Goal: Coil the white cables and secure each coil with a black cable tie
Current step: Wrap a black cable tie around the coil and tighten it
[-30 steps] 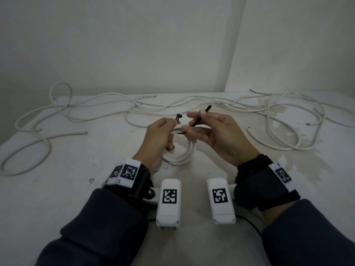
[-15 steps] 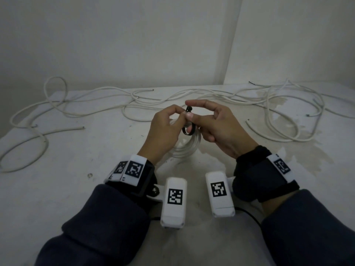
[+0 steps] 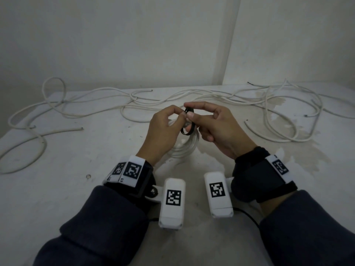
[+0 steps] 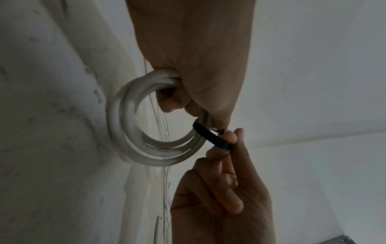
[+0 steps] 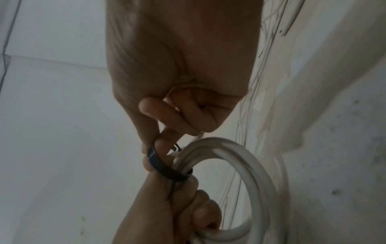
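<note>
A small coil of white cable (image 3: 182, 149) hangs above the table, and my left hand (image 3: 180, 117) grips its upper part with curled fingers. A black cable tie (image 3: 189, 124) is bent into a loop round the coil's strands. My right hand (image 3: 192, 112) pinches the tie between thumb and forefinger, right against my left fingertips. The left wrist view shows the coil (image 4: 125, 132), the tie (image 4: 213, 138) across its right side and the right hand (image 4: 219, 189) below. The right wrist view shows the ribbed tie (image 5: 165, 166) wrapped round the coil (image 5: 250, 165). Whether the tie's end is threaded through its head is hidden by fingers.
Several loose white cables (image 3: 134, 100) sprawl across the back of the pale table (image 3: 67, 189), with big loops at the far left (image 3: 25, 135) and right (image 3: 288, 120). Walls close the back and meet in a corner (image 3: 230, 54). A stain (image 3: 299, 150) marks the table's right side.
One second ago my right hand held the tie's tail straight up. It has since bent the tie over into a closed loop round the coil, and both hands have drawn together.
</note>
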Demonstrator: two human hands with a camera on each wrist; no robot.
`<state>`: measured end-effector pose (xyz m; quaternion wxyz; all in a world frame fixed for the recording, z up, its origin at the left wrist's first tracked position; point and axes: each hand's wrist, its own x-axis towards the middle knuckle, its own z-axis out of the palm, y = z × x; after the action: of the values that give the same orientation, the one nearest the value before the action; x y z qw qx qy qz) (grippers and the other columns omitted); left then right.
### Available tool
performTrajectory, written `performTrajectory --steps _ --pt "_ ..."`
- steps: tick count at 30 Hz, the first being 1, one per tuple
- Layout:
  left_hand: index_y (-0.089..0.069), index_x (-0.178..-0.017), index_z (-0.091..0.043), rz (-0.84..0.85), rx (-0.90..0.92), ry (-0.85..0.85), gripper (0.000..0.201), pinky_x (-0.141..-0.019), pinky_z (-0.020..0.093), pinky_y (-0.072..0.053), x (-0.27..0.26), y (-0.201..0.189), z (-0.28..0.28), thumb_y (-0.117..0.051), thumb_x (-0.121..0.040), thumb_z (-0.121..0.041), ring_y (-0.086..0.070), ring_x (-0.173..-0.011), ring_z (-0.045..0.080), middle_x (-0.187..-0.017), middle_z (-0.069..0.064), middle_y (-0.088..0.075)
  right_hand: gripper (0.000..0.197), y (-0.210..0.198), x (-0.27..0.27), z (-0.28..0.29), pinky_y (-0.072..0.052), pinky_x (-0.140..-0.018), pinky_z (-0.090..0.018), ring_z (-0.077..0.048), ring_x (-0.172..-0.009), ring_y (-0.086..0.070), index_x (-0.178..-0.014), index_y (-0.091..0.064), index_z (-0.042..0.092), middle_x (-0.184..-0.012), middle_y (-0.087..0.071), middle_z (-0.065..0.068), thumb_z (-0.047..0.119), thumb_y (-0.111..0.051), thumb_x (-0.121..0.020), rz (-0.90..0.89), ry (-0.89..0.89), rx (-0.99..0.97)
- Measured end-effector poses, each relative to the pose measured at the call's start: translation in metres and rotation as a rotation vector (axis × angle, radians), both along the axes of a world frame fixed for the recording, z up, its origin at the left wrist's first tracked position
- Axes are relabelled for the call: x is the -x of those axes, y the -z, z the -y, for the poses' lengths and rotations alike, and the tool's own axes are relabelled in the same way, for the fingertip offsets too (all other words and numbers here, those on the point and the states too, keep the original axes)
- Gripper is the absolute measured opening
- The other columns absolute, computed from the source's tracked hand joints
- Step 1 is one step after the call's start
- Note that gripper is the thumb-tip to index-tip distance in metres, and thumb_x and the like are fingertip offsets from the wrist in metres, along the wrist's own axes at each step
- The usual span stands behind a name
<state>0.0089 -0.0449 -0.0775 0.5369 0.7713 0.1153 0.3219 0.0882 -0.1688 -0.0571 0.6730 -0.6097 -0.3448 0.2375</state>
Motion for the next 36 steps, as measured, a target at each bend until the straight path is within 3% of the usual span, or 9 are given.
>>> performTrajectory --steps 4,10,19,23,28,33,36 --pt "-0.061 -0.083 -0.011 -0.012 -0.003 0.011 0.013 -0.049 0.009 -0.036 0.0016 -0.0017 0.0018 -0.055 -0.095 -0.013 -0.051 -0.045 -0.004 -0.048 -0.015 -0.058 0.029 0.0009 -0.001 -0.0001 -0.026 -0.038 -0.017 -0.009 -0.038 -0.036 -0.116 -0.064 0.015 -0.066 -0.069 -0.01 0.014 -0.067 -0.087 -0.015 -0.025 0.022" --pt "-0.063 -0.079 -0.019 -0.028 -0.048 -0.005 0.015 -0.053 0.024 -0.036 0.0003 0.0 -0.0007 -0.058 -0.093 -0.018 -0.045 -0.045 0.0 -0.053 -0.01 -0.057 0.022 -0.0001 -0.0007 -0.0004 -0.025 -0.038 -0.017 -0.007 -0.037 -0.038 -0.109 -0.064 0.013 -0.065 -0.068 -0.011 0.012 -0.066 -0.087 -0.037 -0.019 0.016" --pt "-0.064 -0.08 -0.017 -0.028 -0.094 0.002 0.017 -0.051 0.026 -0.034 0.0 0.0002 -0.0006 -0.057 -0.093 -0.027 -0.043 -0.047 0.003 -0.059 -0.007 -0.06 0.014 -0.002 0.0023 0.0001 -0.027 -0.04 -0.018 -0.007 -0.036 -0.039 -0.103 -0.063 0.007 -0.06 -0.066 -0.009 0.008 -0.064 -0.089 0.011 0.032 -0.03" --pt "-0.058 -0.073 -0.023 -0.029 -0.118 0.02 0.022 -0.046 0.018 -0.031 0.0008 -0.0036 0.0041 -0.055 -0.095 -0.026 -0.043 -0.041 -0.002 -0.053 -0.015 -0.059 0.012 -0.001 0.0012 -0.0004 -0.029 -0.041 -0.019 -0.008 -0.036 -0.038 -0.101 -0.066 0.005 -0.06 -0.066 -0.009 0.008 -0.064 -0.089 -0.002 0.087 -0.052" --pt "-0.058 -0.076 -0.021 -0.035 -0.152 0.055 0.022 -0.042 0.008 -0.028 0.0007 -0.005 0.0061 -0.053 -0.096 -0.016 -0.044 -0.04 -0.005 -0.051 -0.018 -0.057 0.006 -0.0002 0.0 -0.0007 -0.033 -0.041 -0.016 -0.007 -0.038 -0.039 -0.091 -0.07 0.007 -0.06 -0.066 -0.006 0.009 -0.066 -0.088 -0.052 0.132 -0.083" --pt "-0.057 -0.072 -0.023 -0.045 -0.157 0.069 0.024 -0.041 0.007 -0.027 -0.0005 -0.0042 0.0073 -0.054 -0.094 -0.012 -0.044 -0.04 -0.006 -0.047 -0.02 -0.054 0.013 -0.0008 -0.0006 -0.0024 -0.034 -0.04 -0.016 -0.008 -0.038 -0.04 -0.075 -0.068 0.01 -0.058 -0.064 -0.005 0.01 -0.067 -0.087 -0.083 0.161 -0.083" --pt "-0.06 -0.075 -0.021 -0.027 -0.126 0.018 0.022 -0.046 0.013 -0.031 -0.0016 -0.0014 0.004 -0.054 -0.094 -0.013 -0.045 -0.042 -0.005 -0.054 -0.014 -0.058 0.007 -0.0009 -0.0018 -0.0009 -0.034 -0.041 -0.017 -0.009 -0.043 -0.045 -0.087 -0.07 0.012 -0.066 -0.066 -0.005 0.015 -0.065 -0.089 -0.116 0.082 -0.05"
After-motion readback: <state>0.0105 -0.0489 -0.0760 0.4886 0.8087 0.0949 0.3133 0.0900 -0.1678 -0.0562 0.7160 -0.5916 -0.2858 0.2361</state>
